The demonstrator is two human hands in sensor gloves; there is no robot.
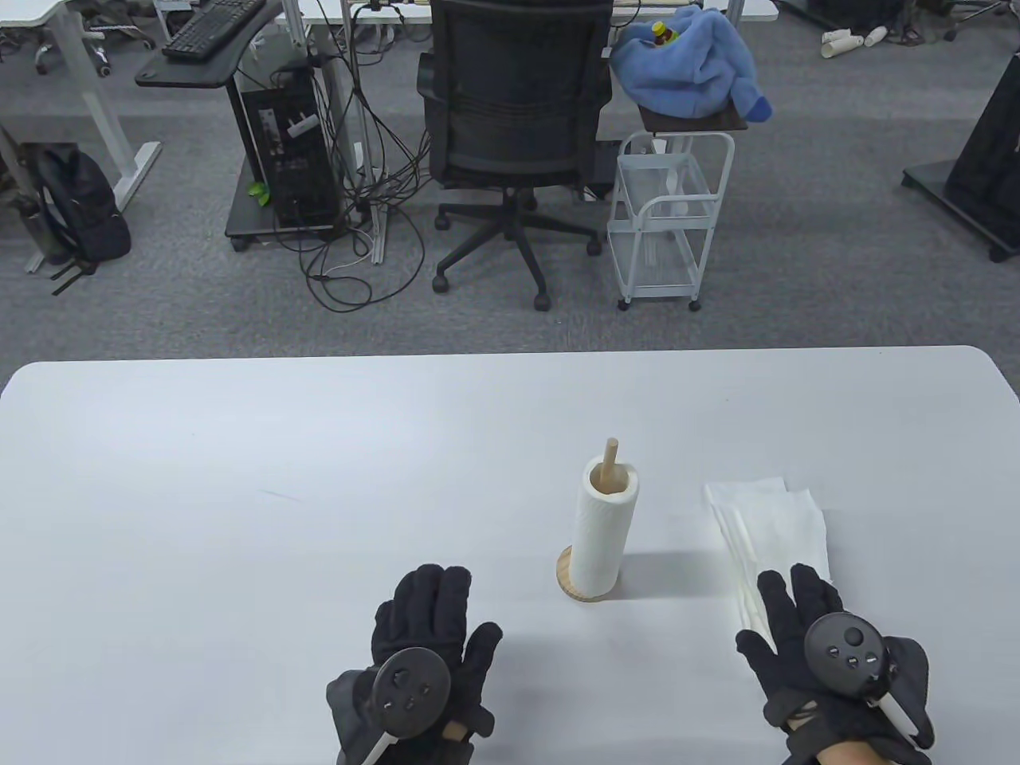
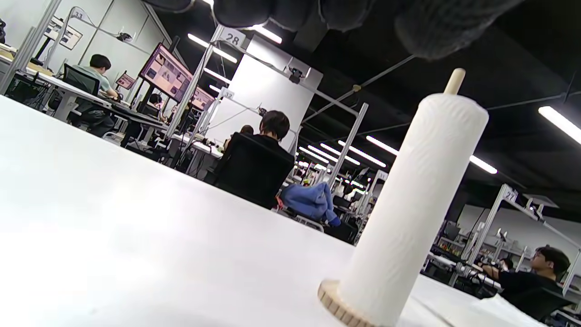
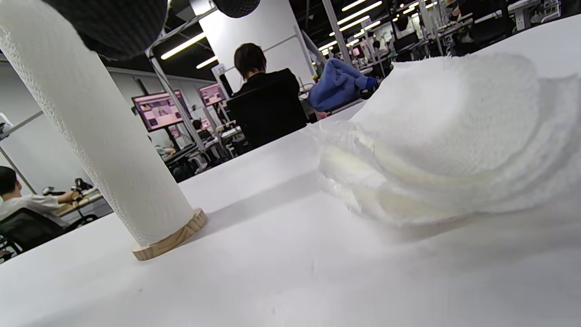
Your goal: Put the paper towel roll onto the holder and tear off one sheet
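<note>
The roll [image 1: 603, 530] stands upright on the wooden holder [image 1: 567, 575], just right of centre in the table view, with the holder's rod [image 1: 611, 462] poking out of its core. To its right, in the lower right of the frame, folded sheets [image 1: 777, 530] lie flat on the table [image 1: 239, 494].

The left hand [image 1: 430, 637] lies at the bottom edge, left of the holder, fingers straight and relaxed, holding nothing. The right hand [image 1: 829, 661] lies flat at the lower right, fingers straight, its fingertips [image 1: 789, 586] overlapping the near edge of the sheets.
</note>
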